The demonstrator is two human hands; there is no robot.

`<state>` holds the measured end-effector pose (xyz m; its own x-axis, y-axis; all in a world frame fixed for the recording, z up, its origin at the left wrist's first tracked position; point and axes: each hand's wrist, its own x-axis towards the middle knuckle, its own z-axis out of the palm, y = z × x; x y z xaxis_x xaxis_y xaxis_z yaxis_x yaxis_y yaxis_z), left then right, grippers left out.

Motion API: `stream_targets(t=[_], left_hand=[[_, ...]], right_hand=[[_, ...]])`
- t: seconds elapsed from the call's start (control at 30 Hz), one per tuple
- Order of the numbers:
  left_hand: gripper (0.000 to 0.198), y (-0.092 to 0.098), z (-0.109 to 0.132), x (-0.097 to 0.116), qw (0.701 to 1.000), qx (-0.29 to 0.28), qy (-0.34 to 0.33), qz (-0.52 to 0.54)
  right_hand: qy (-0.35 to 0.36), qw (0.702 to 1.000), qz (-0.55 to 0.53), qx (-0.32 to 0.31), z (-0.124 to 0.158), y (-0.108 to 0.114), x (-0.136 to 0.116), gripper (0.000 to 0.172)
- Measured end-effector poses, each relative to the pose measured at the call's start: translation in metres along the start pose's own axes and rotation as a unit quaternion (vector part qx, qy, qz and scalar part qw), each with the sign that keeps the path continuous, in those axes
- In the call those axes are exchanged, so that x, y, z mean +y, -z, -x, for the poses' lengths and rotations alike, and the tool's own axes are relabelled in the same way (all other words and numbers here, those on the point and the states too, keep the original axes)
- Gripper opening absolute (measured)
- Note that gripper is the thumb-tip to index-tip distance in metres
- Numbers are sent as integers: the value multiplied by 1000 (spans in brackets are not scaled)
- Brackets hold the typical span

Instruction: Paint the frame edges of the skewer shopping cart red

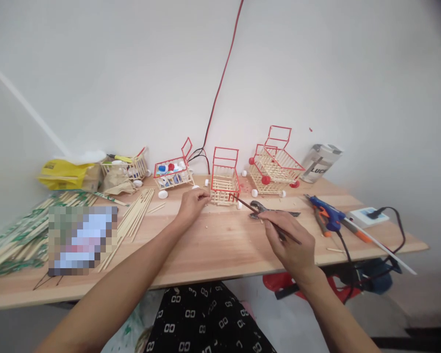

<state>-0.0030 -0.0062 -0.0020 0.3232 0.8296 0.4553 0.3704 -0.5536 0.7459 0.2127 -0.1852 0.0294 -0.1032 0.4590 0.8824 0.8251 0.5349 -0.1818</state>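
Observation:
A small stick-built cart [225,184] with a red-painted rim and handle stands in the middle of the table. My left hand [194,203] is at its front left corner, fingers pinched on that corner. In my right hand [290,240] is a thin dark brush [259,214], held like a pen. The brush tip reaches the cart's front side near the right, where some short red marks show. White round wheels sit at the cart's corners.
More carts [174,171] stand left and right [275,169]. Pliers [257,208], a blue glue gun [327,213], a power strip [367,216] and a can [321,162] are rightward. Sticks [132,215], a blurred phone [83,240] and a yellow bag [66,174] lie left.

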Motion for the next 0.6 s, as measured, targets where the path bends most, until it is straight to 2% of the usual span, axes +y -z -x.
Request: stream_targets(t=[0.17, 0.4, 0.6], left_hand=[[12, -1, 1, 0, 1000, 2, -4, 5], [10, 0, 1, 2, 1000, 4, -10, 2], [11, 1, 2, 5, 1000, -1, -10, 0]], right_hand=[[3, 1000, -8, -10, 1, 3, -5, 28], [-7, 999, -11, -44, 4, -9, -2, 25], [-4, 1000, -19, 2, -1, -5, -4, 27]])
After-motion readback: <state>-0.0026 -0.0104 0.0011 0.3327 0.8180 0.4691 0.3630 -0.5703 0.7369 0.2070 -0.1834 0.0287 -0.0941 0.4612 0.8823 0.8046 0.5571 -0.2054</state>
